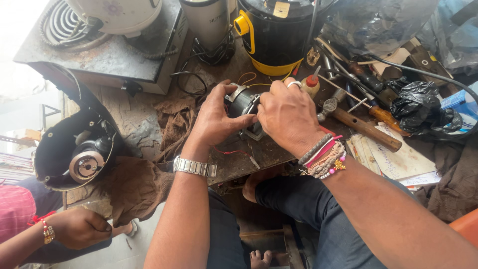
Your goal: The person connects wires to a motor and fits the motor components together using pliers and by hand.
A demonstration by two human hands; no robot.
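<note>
A small dark electric motor [242, 105] with a metal frame sits on the worn workbench [127, 117], gripped from both sides. My left hand [215, 117], with a metal watch at the wrist, clasps its left side. My right hand [288, 113], wearing a ring and several bead and thread bracelets, covers its right side and top. Thin yellow and red wires [247, 77] trail from the motor. Most of the motor is hidden by my fingers.
A hammer [359, 124], screwdrivers and a small red-capped bottle [311, 84] lie right of the motor. Behind stand a black-and-yellow appliance [275, 32] and a stove [107, 50]. A black housing [74, 149] and brown rag [137, 184] lie left. Another person's hand [79, 227] rests lower left.
</note>
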